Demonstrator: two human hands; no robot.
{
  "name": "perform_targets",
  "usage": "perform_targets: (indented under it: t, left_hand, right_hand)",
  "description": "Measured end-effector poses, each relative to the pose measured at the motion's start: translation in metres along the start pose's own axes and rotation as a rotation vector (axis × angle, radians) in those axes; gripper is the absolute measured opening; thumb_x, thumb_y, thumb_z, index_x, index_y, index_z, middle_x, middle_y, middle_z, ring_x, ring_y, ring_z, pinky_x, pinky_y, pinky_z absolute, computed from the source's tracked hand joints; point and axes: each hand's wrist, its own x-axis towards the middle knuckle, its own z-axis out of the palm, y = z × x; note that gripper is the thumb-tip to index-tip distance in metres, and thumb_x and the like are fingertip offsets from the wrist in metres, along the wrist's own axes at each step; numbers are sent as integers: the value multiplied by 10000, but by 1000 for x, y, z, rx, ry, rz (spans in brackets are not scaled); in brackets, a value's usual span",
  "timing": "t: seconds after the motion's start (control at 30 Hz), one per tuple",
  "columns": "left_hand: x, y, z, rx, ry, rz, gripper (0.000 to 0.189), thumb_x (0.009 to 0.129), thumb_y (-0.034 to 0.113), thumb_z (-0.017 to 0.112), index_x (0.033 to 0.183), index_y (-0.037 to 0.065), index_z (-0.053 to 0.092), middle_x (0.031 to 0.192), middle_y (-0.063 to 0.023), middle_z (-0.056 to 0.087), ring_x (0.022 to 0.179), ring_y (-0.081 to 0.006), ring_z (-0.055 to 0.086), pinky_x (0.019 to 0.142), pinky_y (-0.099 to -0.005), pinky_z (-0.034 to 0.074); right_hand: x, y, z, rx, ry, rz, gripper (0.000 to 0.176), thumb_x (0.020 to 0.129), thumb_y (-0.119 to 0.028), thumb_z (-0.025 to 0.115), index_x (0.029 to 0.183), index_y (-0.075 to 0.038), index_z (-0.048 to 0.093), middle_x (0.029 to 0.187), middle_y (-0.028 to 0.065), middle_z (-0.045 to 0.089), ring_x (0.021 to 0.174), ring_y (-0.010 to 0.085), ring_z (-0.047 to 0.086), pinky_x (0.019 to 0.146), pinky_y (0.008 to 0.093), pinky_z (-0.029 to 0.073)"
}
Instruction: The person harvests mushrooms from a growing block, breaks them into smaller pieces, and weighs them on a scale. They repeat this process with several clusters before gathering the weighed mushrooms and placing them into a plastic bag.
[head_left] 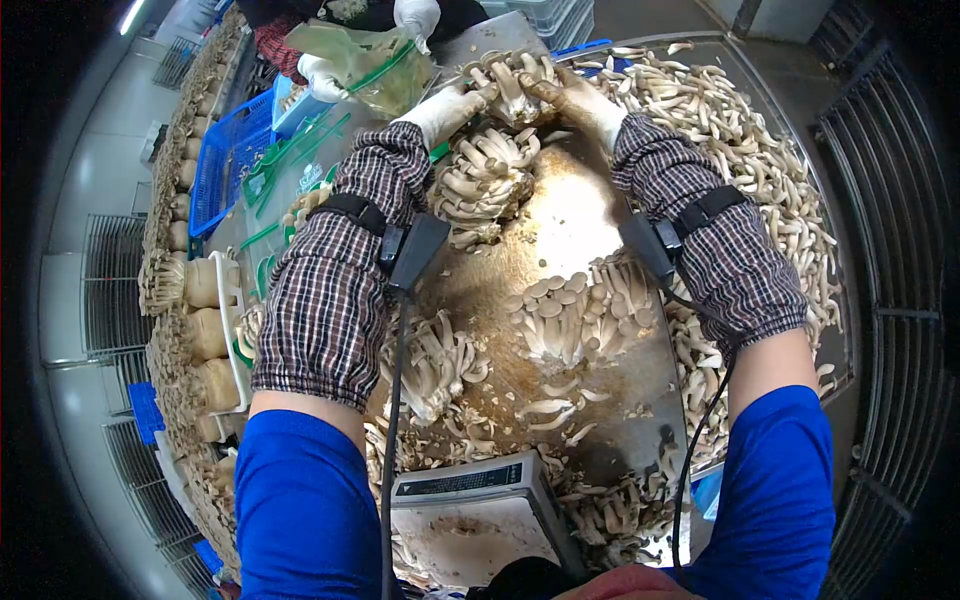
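At the far end of the metal table (560, 215), my left hand (445, 112) and my right hand (588, 106), both in white gloves, grip a mushroom cluster (511, 92) from either side. Dirt stains the right glove. Just below it lies a larger mushroom cluster (485, 180). Nearer to me are a clump of brown-capped mushrooms (580, 312) and, on the left, a loose bunch of mushrooms (432, 365). Part of my fingers is hidden by the held cluster.
A weighing scale (470, 525) stands at the near edge. Loose mushrooms (770, 220) fill a tray on the right. Bottled mushrooms (205, 335) line the left, beside a blue basket (225, 165). Opposite, a co-worker's gloved hands (322, 78) hold a plastic bag (385, 75).
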Motion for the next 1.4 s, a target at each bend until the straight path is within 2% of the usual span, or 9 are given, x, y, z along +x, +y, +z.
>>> perform_targets:
  t: [0.17,0.2,0.37,0.4,0.47,0.57,1.13,1.37,1.4]
  left_hand:
    - [3,-6,1,-86,192,-154,527,961,354,547,1287,-59,531,1134,-112,630,998,-162,569,877,-291,448]
    - [0,0,-1,-102,220,-148,509,970,349,535,1279,-56,538,1134,-117,636,988,-163,574,871,-293,452]
    - [-16,6,-2,-159,267,-29,470,991,348,511,1219,-56,583,1098,-135,663,938,-172,605,838,-305,474]
    - [-19,4,-2,-167,232,79,480,987,364,523,1183,-67,605,1063,-138,673,920,-179,619,824,-311,483]
    - [-25,3,2,-93,244,104,484,998,374,509,1249,-35,568,1130,-140,656,977,-188,616,882,-300,477]
    - [-41,10,6,-4,108,-54,560,1018,452,433,1271,-29,568,1214,-108,625,1095,-171,562,982,-302,422]
    - [-77,7,30,-48,-196,-18,623,971,411,557,1376,-54,468,1297,-114,585,1142,-141,534,1001,-284,418]
    - [-115,3,20,212,60,24,626,972,452,541,1380,-18,472,1255,-139,608,1112,-145,558,983,-276,428]
    - [-157,61,16,263,121,-184,625,961,471,555,1402,36,470,1248,-147,618,1104,-123,571,965,-250,431]
  right_hand:
    - [46,33,10,-647,-123,-390,491,1008,-215,304,1493,-288,297,1524,156,343,1282,438,448,1094,464,364]
    - [49,30,15,-778,-51,-506,488,1006,-224,315,1492,-268,302,1529,189,327,1312,457,416,1104,481,350]
    - [20,-33,13,-697,-86,102,576,992,-445,445,1484,-167,333,1491,238,372,1347,406,407,1105,399,362]
    - [113,100,-4,-794,158,-253,758,858,-497,657,1346,46,455,1162,226,639,958,311,669,819,354,540]
    - [76,57,2,-511,214,-62,711,866,-477,653,1323,39,475,1064,197,662,855,246,661,740,340,536]
    - [40,29,4,-375,178,-132,700,872,-481,648,1310,41,484,1009,175,667,817,205,639,706,329,526]
    - [25,18,-4,-438,156,103,1014,802,-662,638,1400,103,348,1229,294,585,1049,345,629,895,387,514]
    - [-49,-5,-16,-490,303,13,972,881,-528,641,1479,84,180,1313,335,519,1226,366,548,1007,400,457]
    - [-67,-7,-23,-356,270,-21,963,889,-513,641,1482,84,174,1308,343,518,1232,364,545,1015,416,454]
